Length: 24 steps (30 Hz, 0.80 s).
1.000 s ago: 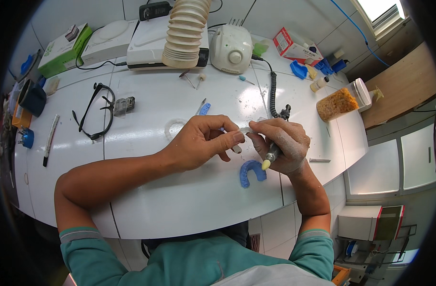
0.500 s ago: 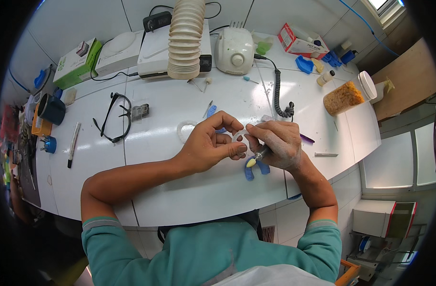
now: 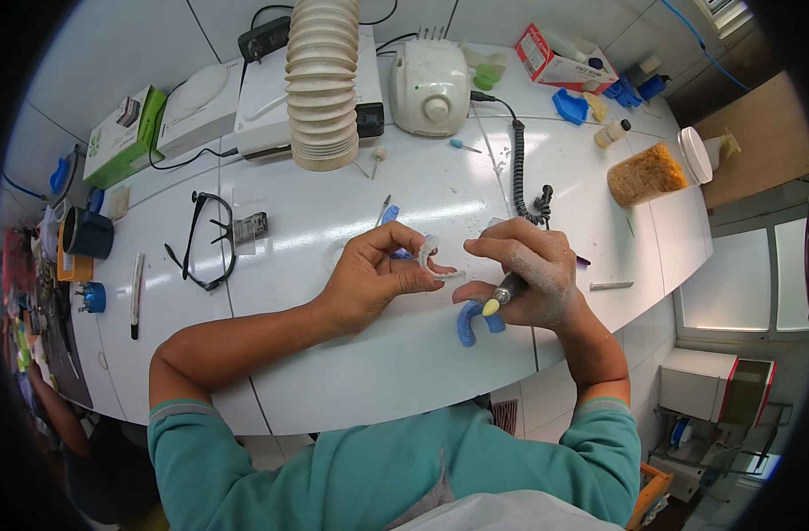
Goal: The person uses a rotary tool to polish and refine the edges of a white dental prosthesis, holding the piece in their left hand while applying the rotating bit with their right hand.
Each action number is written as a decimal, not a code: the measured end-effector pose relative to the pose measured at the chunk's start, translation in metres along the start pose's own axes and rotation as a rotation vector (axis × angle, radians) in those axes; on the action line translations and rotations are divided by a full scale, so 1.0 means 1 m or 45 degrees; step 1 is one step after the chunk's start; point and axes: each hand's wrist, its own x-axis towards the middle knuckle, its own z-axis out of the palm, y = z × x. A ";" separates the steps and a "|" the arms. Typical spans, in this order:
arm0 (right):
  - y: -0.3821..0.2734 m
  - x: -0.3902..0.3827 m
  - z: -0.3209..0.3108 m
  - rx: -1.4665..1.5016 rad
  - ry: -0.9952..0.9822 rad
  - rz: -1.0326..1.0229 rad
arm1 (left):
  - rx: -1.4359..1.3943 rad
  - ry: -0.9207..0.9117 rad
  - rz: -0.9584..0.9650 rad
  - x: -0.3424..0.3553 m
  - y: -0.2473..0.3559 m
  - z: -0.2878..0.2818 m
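My left hand (image 3: 364, 276) pinches a clear, curved dental aligner (image 3: 426, 260) between thumb and fingers, above the white table. Just to its right, my right hand (image 3: 546, 270), dusted with white powder, grips a rotary handpiece (image 3: 509, 288). Its pale yellow polishing tip (image 3: 491, 307) points down and left, apart from the aligner. Below that tip lies a blue horseshoe-shaped dental model (image 3: 466, 327). More blue material (image 3: 391, 214) shows partly behind my left hand, beside a thin metal bur (image 3: 383, 209).
A ribbed hose (image 3: 323, 97) hangs over the table's back, left of the white handpiece control box (image 3: 433, 93) with its coiled cord (image 3: 519, 168). Black glasses (image 3: 192, 248) and a marker (image 3: 137, 296) lie left. At right stands a jar of orange granules (image 3: 643, 177).
My right fingers have come off the aligner and moved slightly right and down with the handpiece. My left hand has shifted a little left, turning the aligner into fuller view.
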 end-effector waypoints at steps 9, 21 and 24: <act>0.013 -0.009 0.012 -0.063 -0.036 -0.131 | 0.238 -0.131 0.207 -0.002 0.005 0.002; 0.004 -0.007 0.016 -0.158 -0.130 -0.197 | 0.268 -0.053 0.187 -0.006 0.009 0.008; 0.006 -0.007 0.018 -0.189 -0.094 -0.302 | 0.338 -0.054 0.136 -0.005 0.016 0.009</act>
